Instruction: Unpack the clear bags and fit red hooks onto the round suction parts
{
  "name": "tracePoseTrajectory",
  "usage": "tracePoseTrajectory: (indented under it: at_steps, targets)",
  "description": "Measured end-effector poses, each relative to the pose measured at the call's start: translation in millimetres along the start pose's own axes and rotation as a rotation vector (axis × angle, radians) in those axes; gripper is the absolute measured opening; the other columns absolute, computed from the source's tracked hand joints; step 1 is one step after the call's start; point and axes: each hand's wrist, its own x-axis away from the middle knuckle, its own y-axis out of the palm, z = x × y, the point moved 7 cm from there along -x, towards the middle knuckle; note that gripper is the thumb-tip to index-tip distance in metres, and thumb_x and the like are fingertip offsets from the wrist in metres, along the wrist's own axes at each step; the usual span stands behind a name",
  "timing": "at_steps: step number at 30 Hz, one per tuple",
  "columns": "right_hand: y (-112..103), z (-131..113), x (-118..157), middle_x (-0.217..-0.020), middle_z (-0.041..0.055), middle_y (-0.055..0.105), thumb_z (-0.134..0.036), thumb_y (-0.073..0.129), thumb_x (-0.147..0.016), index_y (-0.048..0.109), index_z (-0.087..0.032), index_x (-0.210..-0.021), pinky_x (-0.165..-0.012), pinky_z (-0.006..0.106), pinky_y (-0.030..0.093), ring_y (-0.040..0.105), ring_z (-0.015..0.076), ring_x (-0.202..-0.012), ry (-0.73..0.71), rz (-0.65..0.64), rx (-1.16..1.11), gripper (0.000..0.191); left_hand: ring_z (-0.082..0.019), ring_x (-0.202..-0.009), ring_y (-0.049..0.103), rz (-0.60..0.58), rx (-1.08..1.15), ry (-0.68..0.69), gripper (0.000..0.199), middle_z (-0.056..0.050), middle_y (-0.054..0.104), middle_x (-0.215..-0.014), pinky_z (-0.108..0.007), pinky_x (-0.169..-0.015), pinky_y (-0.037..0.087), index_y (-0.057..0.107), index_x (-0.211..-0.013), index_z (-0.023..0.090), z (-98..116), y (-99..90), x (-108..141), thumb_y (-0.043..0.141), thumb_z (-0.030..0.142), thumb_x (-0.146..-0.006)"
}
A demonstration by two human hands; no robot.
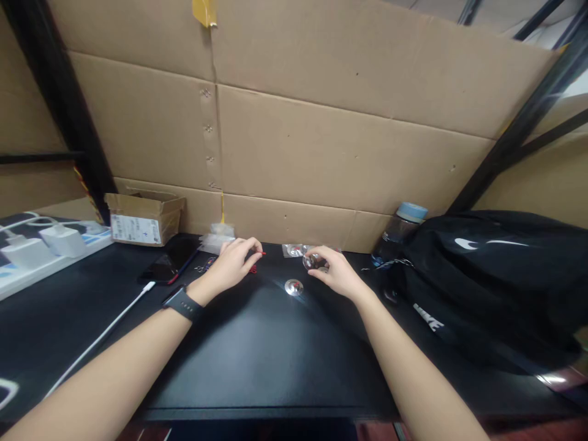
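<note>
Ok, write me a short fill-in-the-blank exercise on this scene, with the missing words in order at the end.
1. The small piece pinched in the left hand is coloured ____.
2. The watch is worn on the person's ____ wrist.
3. The round clear piece is held in the person's ____ hand.
4. The bottle beside the black bag has a cap that is light ____.

Missing words: red; left; right; blue.
</note>
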Motion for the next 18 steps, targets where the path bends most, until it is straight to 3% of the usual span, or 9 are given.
tracePoseTrajectory:
  at_steps: [3,8,18]
  targets:
    - [7,-13,-1,-0.117,0.0056,0.067,-0.020,0.074,-0.080,0.064,-0.027,-0.117,-0.073,0.030,0.050,0.064,0.0194,-0.094,0.000,0.043,-0.073,0.039,-0.021,-0.098,0.063,-0.001,0.074,0.012,0.013,-0.002,0.072,-0.098,-0.034,-0.087,0.041,0.063,-0.092,0.023,7,1.3,0,0.057,0.035,-0.095]
    - [21,-35,0,-0.122,0.0056,0.065,-0.019,0.073,-0.081,0.062,-0.029,-0.120,-0.076,0.032,0.052,0.066,0.0193,-0.094,-0.030,0.051,-0.166,0.042,-0.021,-0.096,0.066,0.040,0.164,-0.027,0.014,-0.002,0.075,-0.097,-0.035,-0.087,0.043,0.068,-0.097,0.024,12,1.4,1,0.067,0.036,-0.089]
    - [38,-47,3,-0.128,0.0077,0.059,-0.020,0.072,-0.080,0.058,-0.027,-0.122,-0.078,0.031,0.057,0.066,0.0204,-0.104,0.023,0.155,-0.393,0.045,-0.022,-0.103,0.059,0.038,0.132,0.012,0.014,-0.003,0.070,-0.102,-0.039,-0.093,0.042,0.072,-0.092,0.026,34,6.9,6,0.061,0.034,-0.093]
